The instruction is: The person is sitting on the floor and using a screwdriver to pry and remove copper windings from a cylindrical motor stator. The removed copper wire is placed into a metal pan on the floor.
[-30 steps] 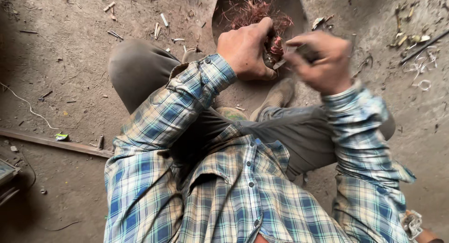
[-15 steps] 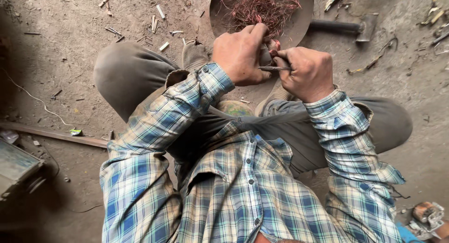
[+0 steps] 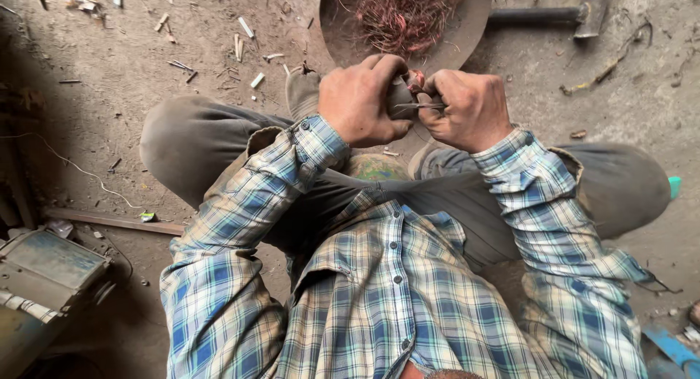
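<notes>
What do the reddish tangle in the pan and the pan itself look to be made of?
Tangle: likely bare copper wire, judging by the thin, shiny reddish strands. Pan: probably dull, grimy metal, going by its thin dark rim; unsure.

Soft, even daylight falls on the dirt floor [image 3: 146, 80]; deep shadow darkens the left edge. Focus is sharp at centre, with wide-angle stretching toward the corners.

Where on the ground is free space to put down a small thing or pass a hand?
Bare dirt lies right of the round metal pan of reddish copper wire, below the dark hammer, and left of the grey-trousered knee. Wood chips clutter the upper left. Both hands, left hand and right hand, crowd the pan's near rim.
</notes>
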